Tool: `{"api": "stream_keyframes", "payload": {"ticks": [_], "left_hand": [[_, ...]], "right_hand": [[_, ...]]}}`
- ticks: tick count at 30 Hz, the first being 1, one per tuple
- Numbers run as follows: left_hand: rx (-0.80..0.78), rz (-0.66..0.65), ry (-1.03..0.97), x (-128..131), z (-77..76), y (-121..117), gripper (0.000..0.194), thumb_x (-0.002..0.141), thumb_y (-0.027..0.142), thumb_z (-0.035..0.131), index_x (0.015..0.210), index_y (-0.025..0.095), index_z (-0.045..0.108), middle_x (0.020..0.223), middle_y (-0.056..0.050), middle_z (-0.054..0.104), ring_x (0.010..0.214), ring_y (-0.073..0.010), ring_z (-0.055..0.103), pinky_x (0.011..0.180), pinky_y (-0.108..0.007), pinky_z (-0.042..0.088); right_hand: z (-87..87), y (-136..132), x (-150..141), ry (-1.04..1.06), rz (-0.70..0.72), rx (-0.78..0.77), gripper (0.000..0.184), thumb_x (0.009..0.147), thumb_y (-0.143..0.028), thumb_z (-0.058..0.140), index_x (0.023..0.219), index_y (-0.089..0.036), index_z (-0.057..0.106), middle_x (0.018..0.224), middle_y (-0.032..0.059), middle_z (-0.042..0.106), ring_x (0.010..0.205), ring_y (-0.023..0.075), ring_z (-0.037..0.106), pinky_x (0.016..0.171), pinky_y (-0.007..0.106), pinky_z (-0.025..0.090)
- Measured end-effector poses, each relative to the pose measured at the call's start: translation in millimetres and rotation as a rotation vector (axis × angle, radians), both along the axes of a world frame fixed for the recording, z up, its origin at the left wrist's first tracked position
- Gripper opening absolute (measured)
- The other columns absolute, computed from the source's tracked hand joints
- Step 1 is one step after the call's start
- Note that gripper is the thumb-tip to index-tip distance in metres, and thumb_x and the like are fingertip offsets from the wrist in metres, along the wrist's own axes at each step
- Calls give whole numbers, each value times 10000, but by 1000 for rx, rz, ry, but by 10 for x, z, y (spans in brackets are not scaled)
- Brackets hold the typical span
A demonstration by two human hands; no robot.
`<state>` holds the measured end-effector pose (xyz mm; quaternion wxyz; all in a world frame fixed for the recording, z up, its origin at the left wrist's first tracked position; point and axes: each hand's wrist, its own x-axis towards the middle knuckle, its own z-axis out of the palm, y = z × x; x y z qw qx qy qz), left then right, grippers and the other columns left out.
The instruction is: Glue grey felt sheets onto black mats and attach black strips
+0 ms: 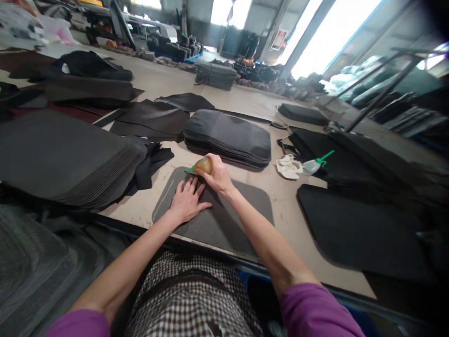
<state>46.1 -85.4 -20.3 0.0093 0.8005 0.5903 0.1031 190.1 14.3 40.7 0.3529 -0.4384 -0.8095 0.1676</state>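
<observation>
A dark grey sheet with rounded corners (242, 220) lies flat at the table's front edge. My left hand (187, 200) rests on it with the fingers spread. Wrapped round a squeeze bottle (203, 165) is my right hand (218, 175), just beyond the left fingertips. The bottle has a yellowish-brown body and a green nozzle, tilted down to the left near the sheet's far left corner. A wet-looking line runs along the sheet's left edge. Whether the nozzle touches the sheet I cannot tell.
Behind the sheet stands a stack of rounded dark pieces (228, 135). A large pile of dark sheets (63, 159) is at left. To the right are a white crumpled cloth (289, 166), a second bottle with a green nozzle (311, 166) and another dark panel (358, 229).
</observation>
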Motion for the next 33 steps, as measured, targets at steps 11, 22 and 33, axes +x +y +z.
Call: {"api": "stream_keyframes", "payload": {"ticks": [11,22,33], "left_hand": [[11,-34,51,-17,-64,-6,786,989,757,261,1611,302,417,1716,-188,290,1599,-362,248,1240,-647,169],[6,-48,70,-38,-95,28,765,995,733,310,1604,284,426,1715,-197,288,1597,-367,243,1219,-654,184],[3,-59,60,-51,-150,71,737,998,704,345,1586,273,451,1727,-208,245,1605,-386,206,1210,-678,190]], "right_hand": [[250,-113,745,-129,-35,-9,488,875,-394,677,1301,-185,563,1260,128,602,1132,314,618,1017,450,515],[323,-404,2034,-190,-229,3,497,849,-442,681,1271,-193,598,1223,123,636,1072,307,619,977,458,490],[422,-865,3129,-174,-571,-11,619,708,-536,770,1212,-194,656,1225,140,684,1099,353,642,994,530,502]]}}
